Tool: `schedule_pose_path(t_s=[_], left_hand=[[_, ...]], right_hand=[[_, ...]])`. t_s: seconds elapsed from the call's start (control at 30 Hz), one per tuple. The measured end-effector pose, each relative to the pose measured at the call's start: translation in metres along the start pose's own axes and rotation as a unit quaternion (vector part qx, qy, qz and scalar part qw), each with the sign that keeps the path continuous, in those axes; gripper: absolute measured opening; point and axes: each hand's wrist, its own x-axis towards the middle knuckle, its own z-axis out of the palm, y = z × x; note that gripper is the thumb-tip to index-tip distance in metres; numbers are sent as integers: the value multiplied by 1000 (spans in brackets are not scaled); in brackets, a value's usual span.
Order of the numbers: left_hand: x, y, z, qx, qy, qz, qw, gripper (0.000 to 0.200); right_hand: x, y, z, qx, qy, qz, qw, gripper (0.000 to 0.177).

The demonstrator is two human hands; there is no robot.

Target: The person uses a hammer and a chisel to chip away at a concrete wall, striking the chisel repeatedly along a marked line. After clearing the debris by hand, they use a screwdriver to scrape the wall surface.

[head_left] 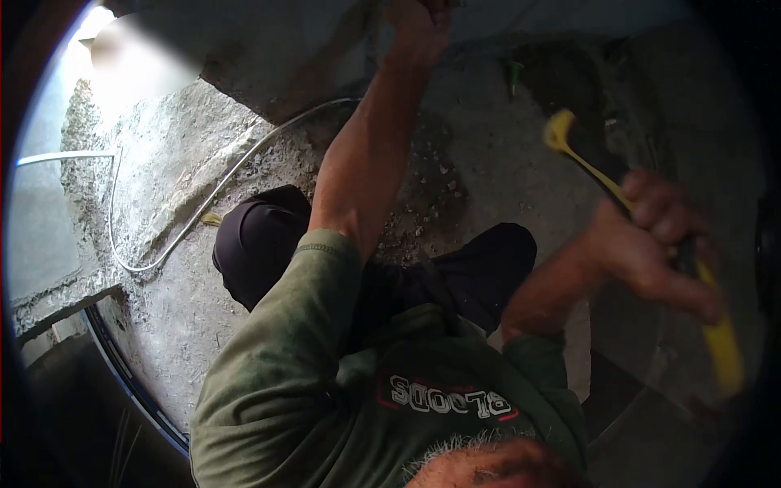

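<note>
Hammer (pixel 722 346) inside right grip (pixel 651 244).

dim, fisheye-warped view; glare upper left, motion blur right.

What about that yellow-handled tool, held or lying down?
Held: the right hand is closed around the yellow-handled tool, which slants through the fist, blurred.

From here I read rough, gritty grey concrete (pixel 195 138), dusted with loose rubble (pixel 427 175). The cable (pixel 218 185) on it looks like smooth white plastic. The hammer (pixel 591 171) has a yellow grip, plastic or rubber, blurred. Sweatshirt (pixel 285 366): matt green cloth. Trousers (pixel 260 240): matt black cloth.
</note>
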Motion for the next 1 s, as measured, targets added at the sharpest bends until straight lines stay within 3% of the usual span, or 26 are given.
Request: schedule_pose_path(t_s=[0.07, 0.1, 0.13, 0.17, 0.2, 0.27, 0.3, 0.4, 0.47, 0.5, 0.53, 0.6, 0.63, 0.67, 0.7, 0.8, 0.87, 0.93, 0.97, 1.0], left_hand=[[17, -11, -21, -111, -70, -46, 990, 25], [10, -3, -12, -112, -72, -43, 990, 25], [-6, 11, 6, -58, 3, -56, 997, 26], [-20, 14, 14, -2, 81, -76, 994, 26], [-14, 8, 11, 1, 75, -80, 994, 26], [13, 2, -2, -142, -60, 5, 988, 31], [5, 1, -2, -141, -52, 1, 989, 31], [-1, -1, -8, -47, 6, -24, 999, 34], [29, -19, -34, -148, -129, -34, 980, 34], [29, -19, -35, -147, -129, -30, 980, 34], [26, -18, -35, -127, -129, -5, 983, 35], [21, -16, -30, -104, -133, 18, 985, 35], [19, -13, -24, -122, -66, 18, 990, 37], [12, -16, -23, -136, 4, 11, 991, 38], [4, -18, -27, -132, 2, 1, 991, 38], [2, -3, -33, -74, -32, -63, 995, 38], [4, -8, -19, -90, -2, -18, 996, 37], [-2, -10, -16, -77, 4, -15, 997, 36], [-2, -7, -11, -64, -1, -7, 998, 35], [4, -4, -11, -63, -5, -2, 998, 35]], right_hand=[[-59, 49, -18, -182, -27, -25, 983, 66], [-97, 77, -23, -343, -36, 32, 938, 57], [-125, 97, -25, -465, -92, 192, 859, 48], [-129, 104, -17, -466, -168, 430, 755, 40], [-129, 93, -21, -469, -161, 429, 755, 40], [-120, 91, -37, -438, -105, 400, 798, 37], [-98, 67, -26, -467, -75, 448, 758, 30], [-36, 29, -19, -430, 16, 121, 895, 41], [1, 8, -10, -349, -2, -84, 933, 49], [12, 0, 7, 3, 42, -64, 997, 54], [-4, 8, 1, -74, 4, -53, 996, 56], [-90, 60, -20, -57, 36, -7, 998, 58], [-112, 79, -22, -147, 25, 152, 977, 47], [-133, 98, -25, -272, -37, 319, 907, 37], [-155, 118, -27, -362, -132, 445, 808, 26], [-132, 96, -23, -381, -61, 407, 828, 38], [-98, 63, -5, -342, -27, 312, 886, 43], [-74, 52, 3, -264, 86, 198, 940, 46], [-73, 56, 8, -262, 86, 196, 941, 46], [-73, 63, 16, -157, 114, 107, 975, 44]])
